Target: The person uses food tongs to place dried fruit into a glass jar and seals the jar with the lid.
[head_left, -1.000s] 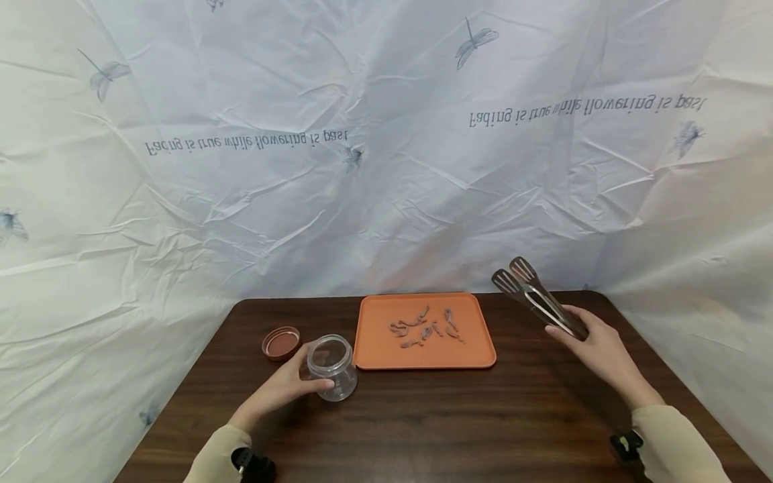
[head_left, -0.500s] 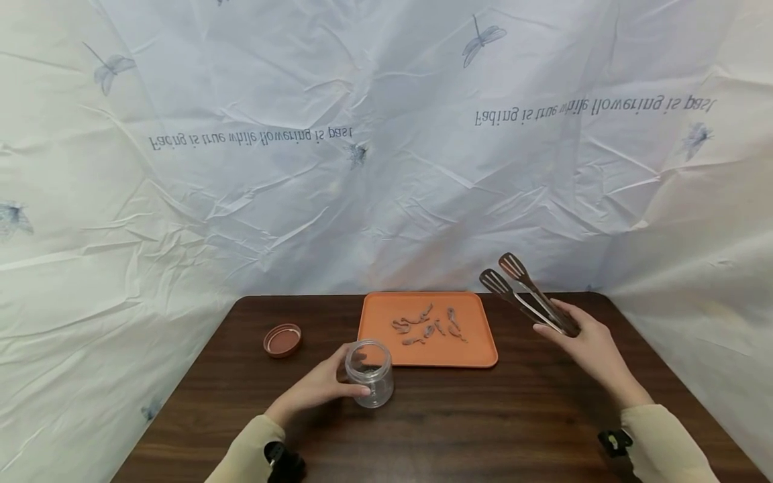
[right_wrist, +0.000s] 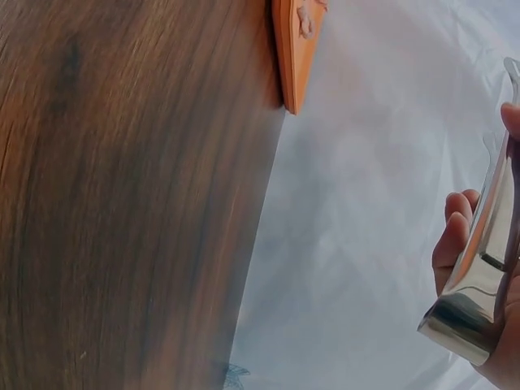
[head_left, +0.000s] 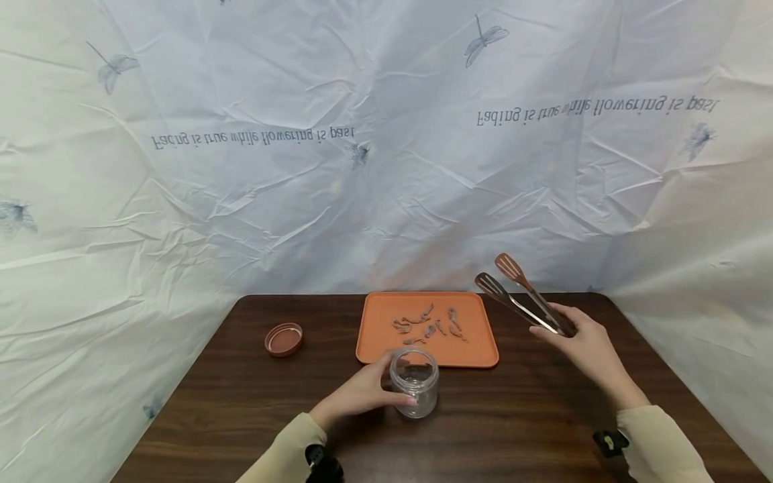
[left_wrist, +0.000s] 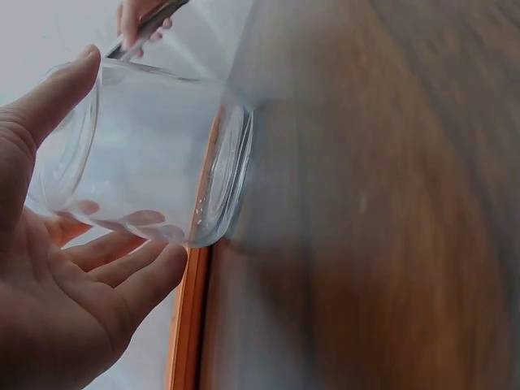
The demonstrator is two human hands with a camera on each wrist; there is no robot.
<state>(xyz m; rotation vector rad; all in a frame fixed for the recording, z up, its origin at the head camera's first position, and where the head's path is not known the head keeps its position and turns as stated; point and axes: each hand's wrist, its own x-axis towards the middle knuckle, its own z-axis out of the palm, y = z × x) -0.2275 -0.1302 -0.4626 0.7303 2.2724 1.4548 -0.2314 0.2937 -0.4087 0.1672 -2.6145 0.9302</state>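
My left hand grips a clear jar by its side, thumb in front and fingers behind. The jar has no lid on it and stands upright at the near edge of the orange tray; nothing shows inside it. In the left wrist view the curled fingers reach along the wall of the jar. To the right my right hand holds metal tongs in the air, their slotted tips spread and pointing up to the left. The right wrist view shows the hinge end of the tongs against the palm.
Several small, greyish-brown, shrivelled pieces lie on the tray. A reddish-brown screw lid rests at the left of the dark wooden table. White printed cloth hangs behind the table and at both sides.
My left hand has moved the jar to the right, from the tray's left corner to its front edge. The right hand has shifted slightly left, and the tips of the tongs have spread wider.
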